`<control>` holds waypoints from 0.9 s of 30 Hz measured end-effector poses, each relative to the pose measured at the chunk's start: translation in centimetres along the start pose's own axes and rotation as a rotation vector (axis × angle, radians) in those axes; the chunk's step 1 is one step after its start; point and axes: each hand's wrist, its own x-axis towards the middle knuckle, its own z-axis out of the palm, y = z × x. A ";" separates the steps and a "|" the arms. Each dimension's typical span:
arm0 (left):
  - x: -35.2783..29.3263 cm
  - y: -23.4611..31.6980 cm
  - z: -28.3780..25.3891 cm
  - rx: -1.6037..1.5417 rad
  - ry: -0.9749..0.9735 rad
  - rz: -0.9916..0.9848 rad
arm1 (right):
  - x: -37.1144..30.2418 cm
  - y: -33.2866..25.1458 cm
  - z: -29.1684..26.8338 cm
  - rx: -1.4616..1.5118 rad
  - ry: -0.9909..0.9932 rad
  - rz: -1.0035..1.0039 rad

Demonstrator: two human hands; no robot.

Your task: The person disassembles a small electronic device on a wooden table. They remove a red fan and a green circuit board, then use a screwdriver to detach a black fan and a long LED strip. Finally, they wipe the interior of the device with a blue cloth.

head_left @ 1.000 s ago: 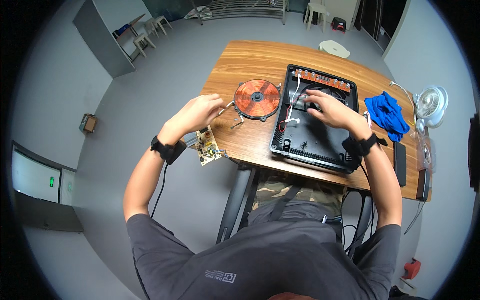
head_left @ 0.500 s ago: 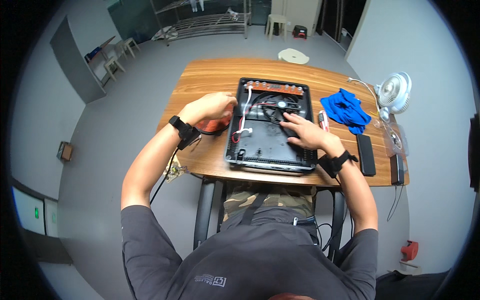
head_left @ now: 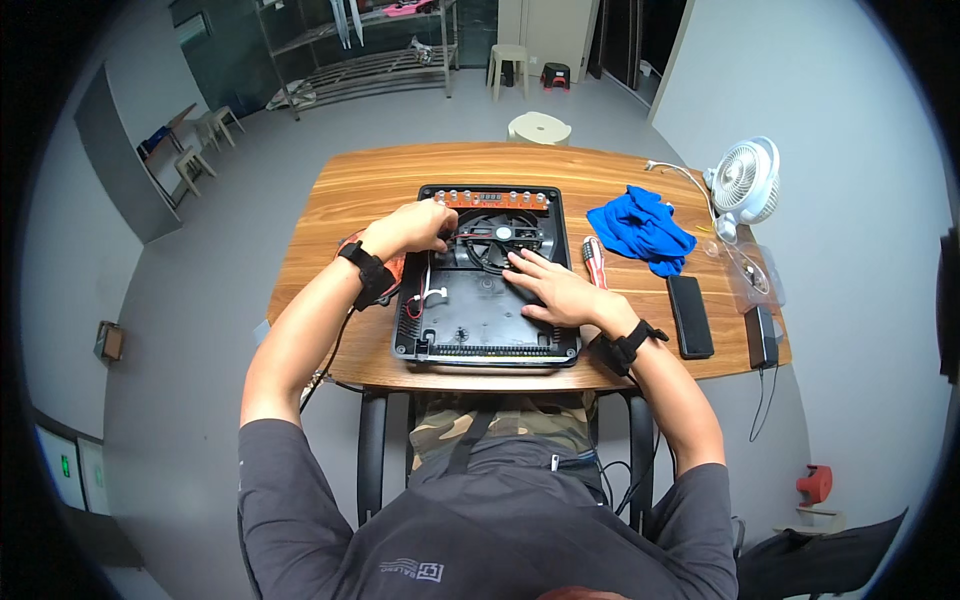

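Note:
A black rectangular appliance housing lies open on the table before me. Inside it are a black fan, an orange circuit board along the far edge, and a white cable connector with thin red wire beside it. My left hand reaches over the housing's left side, fingers curled together beside the fan; what they grip, if anything, is hidden. My right hand rests on the housing right of centre, fingers spread near the fan's lower edge. A reddish round part sits partly hidden beneath my left forearm.
Right of the housing lie a red-and-white handled tool, a blue cloth and a black phone-like slab. Farther right are a white fan, a clear plastic box and a black block with a cord.
My left hand has moved from beside the housing's left edge to over its inside, near the fan. My right hand stays spread on the housing. The whole view has shifted.

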 end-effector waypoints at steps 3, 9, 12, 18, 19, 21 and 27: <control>-0.1 0.3 -0.3 -0.017 -0.041 -0.019 | 0.0 0.0 -0.9 0.146 0.001 0.029; -0.7 2.2 -1.1 0.016 0.033 -0.055 | -2.9 0.1 -5.3 0.247 0.203 0.095; 0.3 2.0 -0.2 -0.122 0.190 0.014 | -5.6 0.6 -6.3 0.125 0.274 0.262; 2.7 4.7 -0.5 -0.509 0.182 0.009 | -10.7 1.5 -3.7 -0.053 0.090 0.601; 2.8 4.9 -0.4 -0.605 0.160 0.000 | -10.8 1.4 -3.3 0.026 0.050 0.632; 3.4 4.6 0.2 -0.727 0.144 0.023 | -10.8 1.7 -2.6 -0.017 0.032 0.613; 2.9 7.7 -0.8 -0.474 0.206 0.123 | -9.9 3.5 -2.1 0.095 -0.002 0.761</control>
